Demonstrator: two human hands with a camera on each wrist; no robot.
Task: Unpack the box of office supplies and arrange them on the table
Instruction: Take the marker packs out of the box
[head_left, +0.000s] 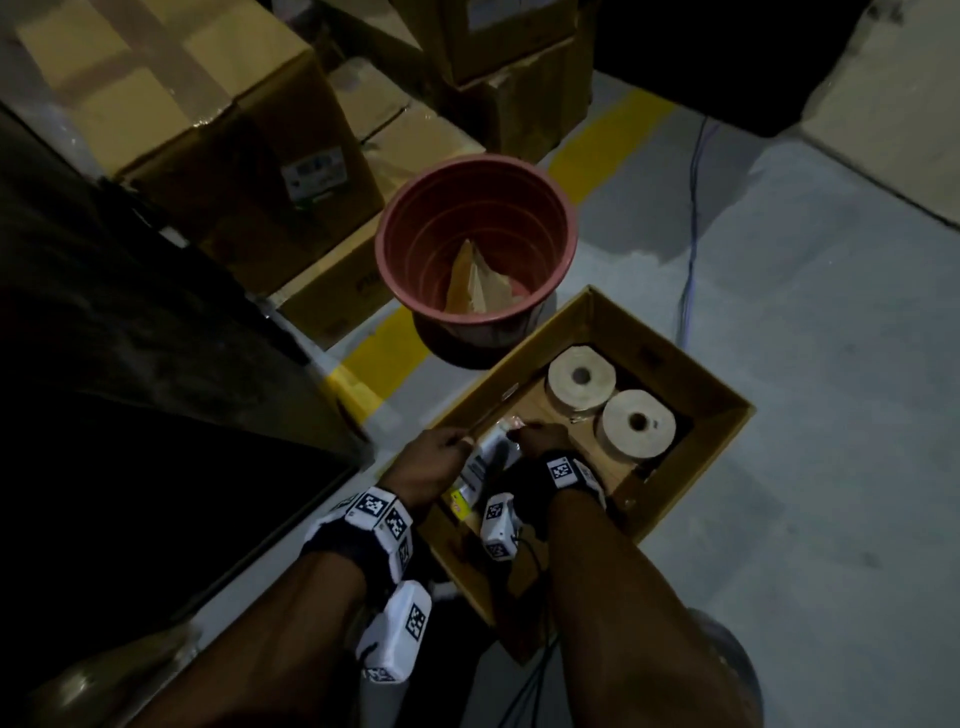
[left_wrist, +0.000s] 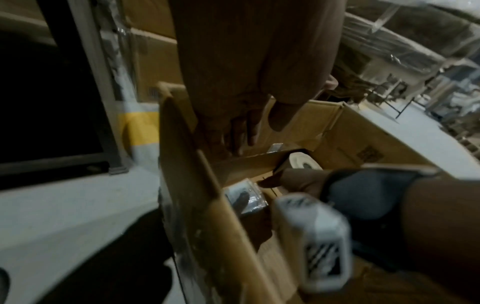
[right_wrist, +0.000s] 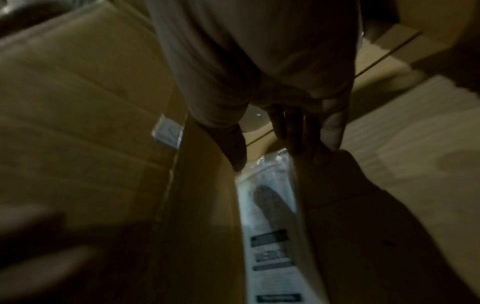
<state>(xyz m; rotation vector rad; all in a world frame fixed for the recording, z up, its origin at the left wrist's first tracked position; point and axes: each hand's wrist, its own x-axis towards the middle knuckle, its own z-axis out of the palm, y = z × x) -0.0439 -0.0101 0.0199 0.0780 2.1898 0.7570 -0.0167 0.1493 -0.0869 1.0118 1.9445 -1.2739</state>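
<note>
An open cardboard box stands on the floor with two brown tape rolls in its far end. A clear plastic packet with a dark item and a printed label stands against the near-left wall. My left hand curls over the rim of that wall. My right hand reaches into the box. In the right wrist view its thumb and fingers pinch the packet's top edge. The left wrist view shows the left hand above the packet.
A pink bucket holding a paper scrap stands just beyond the box. Stacked cardboard cartons fill the back left. A dark piece of furniture runs along the left. A blue cable and a yellow line cross the grey floor.
</note>
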